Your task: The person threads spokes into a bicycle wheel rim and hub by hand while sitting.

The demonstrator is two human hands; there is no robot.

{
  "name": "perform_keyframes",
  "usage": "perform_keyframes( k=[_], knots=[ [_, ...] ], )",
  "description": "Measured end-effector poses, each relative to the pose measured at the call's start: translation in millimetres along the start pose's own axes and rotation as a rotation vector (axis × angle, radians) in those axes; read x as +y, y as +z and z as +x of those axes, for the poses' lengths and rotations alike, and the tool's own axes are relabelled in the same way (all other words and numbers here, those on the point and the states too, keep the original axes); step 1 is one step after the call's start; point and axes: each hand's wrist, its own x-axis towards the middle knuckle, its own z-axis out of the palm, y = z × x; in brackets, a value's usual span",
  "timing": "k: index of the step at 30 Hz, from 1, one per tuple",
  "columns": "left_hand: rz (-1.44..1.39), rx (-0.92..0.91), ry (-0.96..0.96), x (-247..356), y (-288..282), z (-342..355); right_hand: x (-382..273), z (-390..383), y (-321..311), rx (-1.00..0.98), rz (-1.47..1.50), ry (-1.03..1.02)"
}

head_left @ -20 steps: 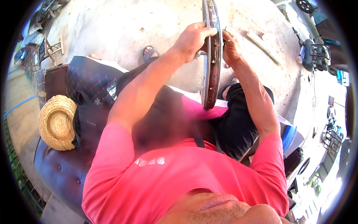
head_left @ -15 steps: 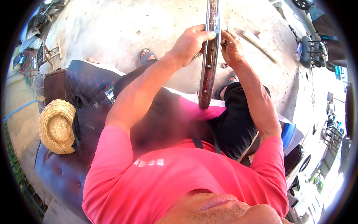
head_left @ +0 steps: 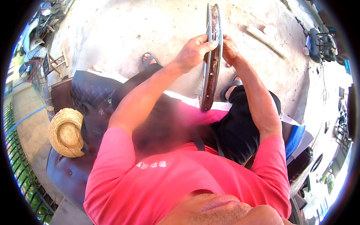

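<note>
Gripping rusty wheel rim (head_left: 210,63), left hand (head_left: 193,52), right hand (head_left: 229,48) — upright

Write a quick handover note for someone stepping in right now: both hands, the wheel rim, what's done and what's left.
Left hand: gripping the rusty wheel rim from its left, fingers over the edge.
Right hand: pressed against the rim's right side.
Rim: upright, edge-on, lower end resting on the lap; no spokes or tyre visible.
Done: rim is steadied between both hands.
Left: cannot tell from this view; probably checking or cleaning the rim.
</note>
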Motion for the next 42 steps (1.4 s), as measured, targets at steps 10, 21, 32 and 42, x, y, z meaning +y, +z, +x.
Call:
perform_keyframes(
  k=[10, 21, 32, 42],
  knots=[
    [0.158, -0.002, -0.065, 7, 6, -1, 3, -12, -1, 0.049, -0.067, 0.081],
    [0.229, -0.019, -0.033, 6, 6, -4, 5, -12, 29, 0.194, 0.016, -0.015],
    [-0.01, 0.148, 0.148, 16, -6, 13, -44, 3, 34, 0.306, -0.046, 0.013],
    [0.354, 0.266, 0.266, 30, -21, 6, -31, 17, 65, 0.347, -0.087, -0.19]
  ],
)
